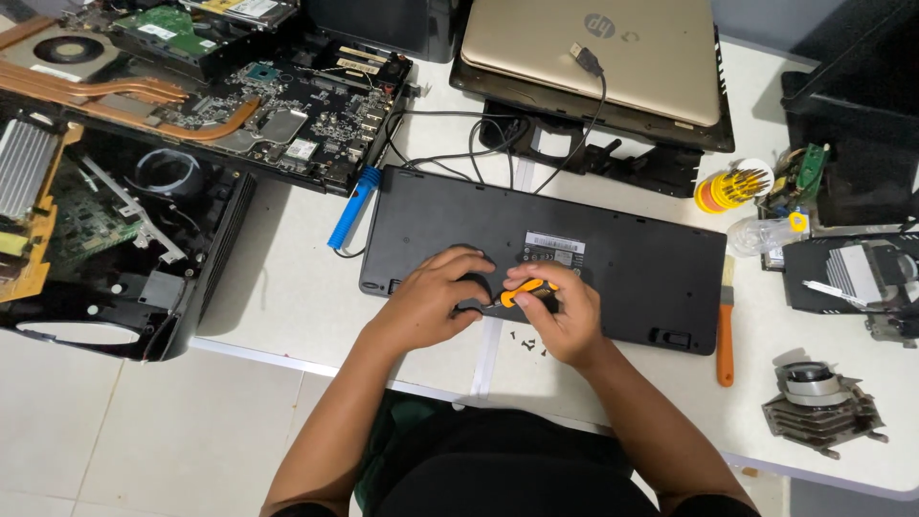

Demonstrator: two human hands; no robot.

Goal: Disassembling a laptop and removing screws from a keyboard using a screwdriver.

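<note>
Centrally on the table (287,297), an overturned black keyboard (622,258) is steadied by the left hand (436,297), fingers curled on its near edge; just right, an orange screwdriver (525,290) is pinched by the right hand (565,321), tip pointing leftward.

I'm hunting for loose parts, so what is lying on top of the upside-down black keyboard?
On the keyboard: a label sticker, the left hand, and the right hand gripping an orange screwdriver. Whatever sits beneath the hands is covered. Small screws lie on the table instead.
</note>
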